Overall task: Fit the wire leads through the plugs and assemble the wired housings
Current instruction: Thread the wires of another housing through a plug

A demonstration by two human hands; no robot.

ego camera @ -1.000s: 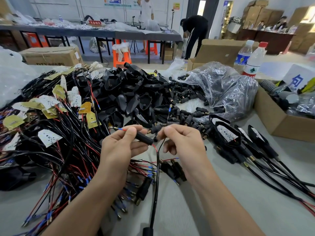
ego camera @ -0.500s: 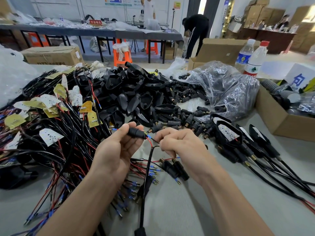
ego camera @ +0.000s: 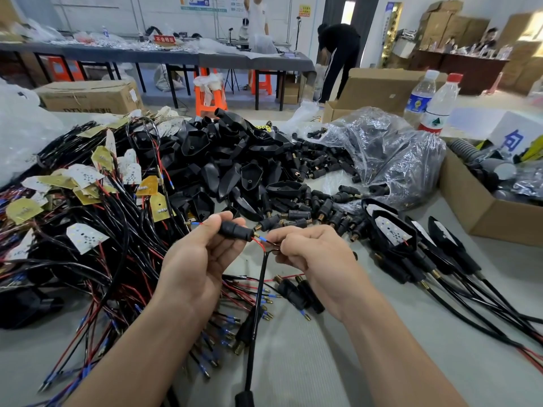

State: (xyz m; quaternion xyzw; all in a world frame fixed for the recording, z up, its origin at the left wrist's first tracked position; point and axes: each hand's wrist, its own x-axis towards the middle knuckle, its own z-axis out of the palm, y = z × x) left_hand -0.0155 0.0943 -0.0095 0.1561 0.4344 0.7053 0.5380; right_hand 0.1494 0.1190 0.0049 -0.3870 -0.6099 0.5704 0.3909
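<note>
Since a second ago the plug (ego camera: 235, 232) has shifted a little leftward in the frame with the left hand (ego camera: 194, 259). The cable (ego camera: 258, 304) below it now kinks sharply instead of hanging straight.

We see both hands raised over the surface (ego camera: 323, 362) at mid-frame, close together but not touching. The left hand pinches the plug across its body between thumb and fingers. The right hand (ego camera: 311, 254) pinches the leads (ego camera: 260, 243) just beside the plug's right end. One lead tip (ego camera: 194, 223) pokes out of the plug's other end, toward the left of the frame.

We judge the plug light, rigid and smooth, so a grip round its middle suits and leaves both ends free. The leads look thin and limp. Pushed from far back they would likely buckle, so we would hold them close to the plug. The cable looks stiffer and can be left to hang.
</note>
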